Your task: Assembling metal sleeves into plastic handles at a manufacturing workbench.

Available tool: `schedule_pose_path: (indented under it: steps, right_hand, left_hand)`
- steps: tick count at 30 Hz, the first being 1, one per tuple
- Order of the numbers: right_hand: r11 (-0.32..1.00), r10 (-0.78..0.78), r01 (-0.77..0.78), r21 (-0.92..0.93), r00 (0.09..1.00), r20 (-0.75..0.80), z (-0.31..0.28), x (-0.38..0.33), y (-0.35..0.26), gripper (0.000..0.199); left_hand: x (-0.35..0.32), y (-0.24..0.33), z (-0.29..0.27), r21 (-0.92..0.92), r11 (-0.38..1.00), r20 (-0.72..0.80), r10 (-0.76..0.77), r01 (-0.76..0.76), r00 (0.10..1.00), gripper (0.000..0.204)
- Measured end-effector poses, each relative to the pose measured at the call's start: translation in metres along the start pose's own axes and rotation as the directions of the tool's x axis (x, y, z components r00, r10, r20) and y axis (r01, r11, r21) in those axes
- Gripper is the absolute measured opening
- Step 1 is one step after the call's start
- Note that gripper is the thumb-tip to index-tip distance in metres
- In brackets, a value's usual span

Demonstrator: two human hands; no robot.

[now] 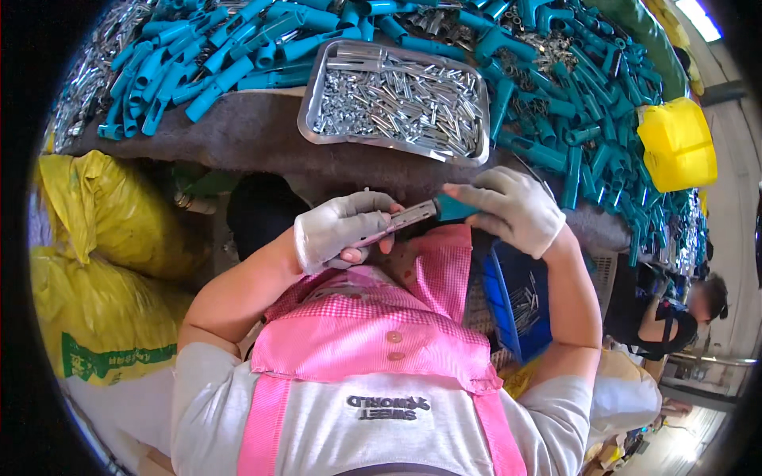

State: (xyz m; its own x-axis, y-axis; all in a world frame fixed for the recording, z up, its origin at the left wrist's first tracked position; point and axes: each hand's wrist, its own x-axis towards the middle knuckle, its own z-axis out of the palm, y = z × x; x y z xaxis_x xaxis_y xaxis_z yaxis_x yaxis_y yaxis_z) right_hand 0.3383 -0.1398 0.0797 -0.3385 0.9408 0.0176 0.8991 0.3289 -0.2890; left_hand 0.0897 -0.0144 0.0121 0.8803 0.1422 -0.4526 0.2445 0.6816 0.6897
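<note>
Grey felt-covered bench (254,131) piled with teal plastic fittings (556,87), metal tray (311,103) of pins. Left hand (337,230) closed on metal rod (397,220); right hand (512,208) gripping teal fitting (454,209). Yellow sacks (103,262) beside.

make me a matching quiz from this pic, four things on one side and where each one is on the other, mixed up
Things:
1. metal tray
2. yellow container
3. yellow sacks
4. blue crate

Places:
A. under the right forearm, holding metal pins
B. far right end of the table
C. on the floor at the person's left
D. middle of the table, full of metal pins, amid teal fittings

Pairs: 1-D, 2-B, 3-C, 4-A
</note>
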Motion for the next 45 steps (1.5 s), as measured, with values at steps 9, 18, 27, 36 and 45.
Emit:
schedule_pose_path:
  steps: [9, 18, 27, 36, 45]
  right_hand:
    - [0.987, -0.023, -0.006, 0.161, 0.983, 0.18, 0.008, 0.012, -0.004, 0.051]
    - [0.968, -0.137, 0.095, 0.234, 0.976, 0.172, 0.03, 0.042, -0.03, 0.047]
    - [0.754, 0.194, -0.222, 0.618, 0.974, 0.113, 0.046, 0.037, -0.029, 0.035]
    - [0.377, 0.452, -0.635, 0.674, 0.761, 0.465, 0.052, 0.048, -0.036, 0.038]
    - [0.265, 0.405, -0.69, 0.673, 0.713, 0.572, 0.051, 0.051, -0.032, 0.034]
  left_hand:
    - [-0.014, 0.007, -0.015, 0.488, 0.873, 0.011, -0.008, 0.002, 1.0, 0.031]
    - [-0.009, -0.001, -0.018, 0.373, 0.928, 0.084, -0.018, -0.014, 0.996, 0.036]
    - [-0.014, -0.008, -0.047, 0.084, 0.992, 0.129, -0.102, 0.092, 0.986, 0.036]
    - [-0.009, -0.023, -0.052, 0.138, 0.987, 0.033, -0.088, 0.083, 0.996, 0.038]
    - [-0.009, -0.021, -0.05, 0.219, 0.963, -0.05, -0.149, 0.156, 0.988, 0.037]
